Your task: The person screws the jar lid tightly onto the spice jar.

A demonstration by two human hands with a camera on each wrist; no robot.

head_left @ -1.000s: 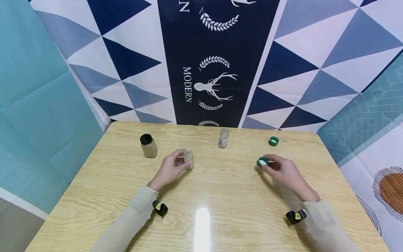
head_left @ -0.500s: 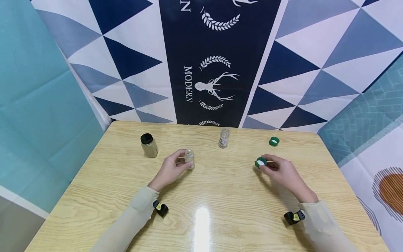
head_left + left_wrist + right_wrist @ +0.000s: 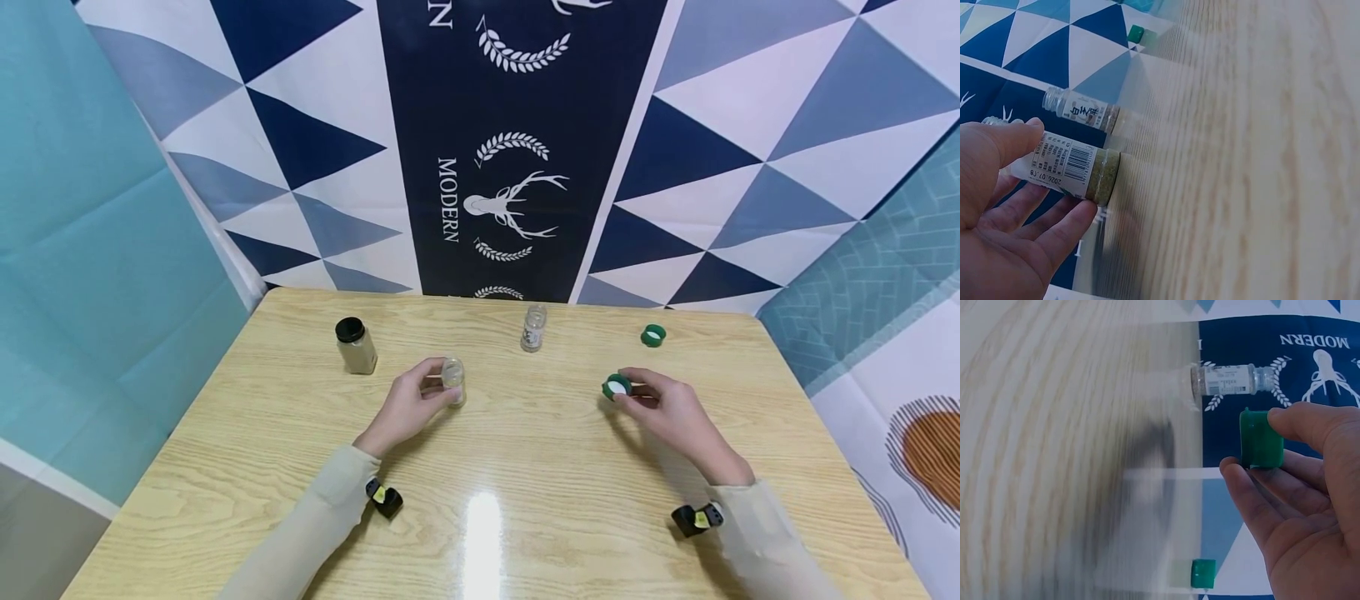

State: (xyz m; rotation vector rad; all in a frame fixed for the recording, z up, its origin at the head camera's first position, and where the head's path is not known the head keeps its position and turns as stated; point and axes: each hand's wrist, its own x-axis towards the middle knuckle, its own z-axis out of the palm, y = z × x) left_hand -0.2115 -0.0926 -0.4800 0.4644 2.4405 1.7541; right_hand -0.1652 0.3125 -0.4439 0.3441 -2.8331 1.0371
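Note:
My left hand [image 3: 411,400] grips a small clear spice jar [image 3: 1063,164] around its sides. The jar has no lid, bears a barcode label and holds some greenish-brown powder at the bottom; it stands upright on the table. Off to the right, my right hand [image 3: 678,412] pinches a green cap [image 3: 1262,439] between thumb and fingers, above the tabletop, its white inner side facing up toward the head view. A second uncapped clear jar [image 3: 533,328] stands farther back between the hands. Behind the right hand lies another green cap [image 3: 653,335].
A squarish jar with a black lid [image 3: 356,346] stands at the back left of the wooden table [image 3: 555,483]. A patterned cloth wall [image 3: 495,150] rises directly behind the table's far edge. Bright light reflects off the table's front middle.
My right hand has moved slightly left with the green cap. The left hand and its jar have shifted a little to the right in view. The other things stay put.

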